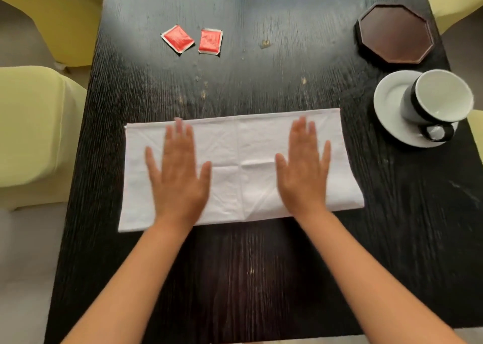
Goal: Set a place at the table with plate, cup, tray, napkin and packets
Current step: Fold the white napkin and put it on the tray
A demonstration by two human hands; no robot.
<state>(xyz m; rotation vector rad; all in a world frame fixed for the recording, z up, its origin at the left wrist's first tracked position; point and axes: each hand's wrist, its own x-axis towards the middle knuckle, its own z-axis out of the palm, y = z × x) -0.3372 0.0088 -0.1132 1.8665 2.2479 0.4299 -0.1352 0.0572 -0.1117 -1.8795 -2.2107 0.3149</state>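
Observation:
A white cloth napkin (240, 145), folded into a long rectangle, lies flat across the middle of the dark table (235, 278). My left hand (179, 176) presses flat on its left half with fingers straight and spread. My right hand (304, 171) presses flat on its right half the same way. Two red packets (177, 39) (210, 41) lie side by side farther back, left of centre. A dark octagonal tray (396, 33) sits at the back right. Nearer on the right, a black-and-white cup (433, 100) stands on a white plate (392, 95).
Yellow-green upholstered chairs (31, 129) stand along the left side of the table, and more yellow seating shows at the right edge (457, 3). The plate sits close to the table's right edge. Small crumbs dot the wood behind the napkin.

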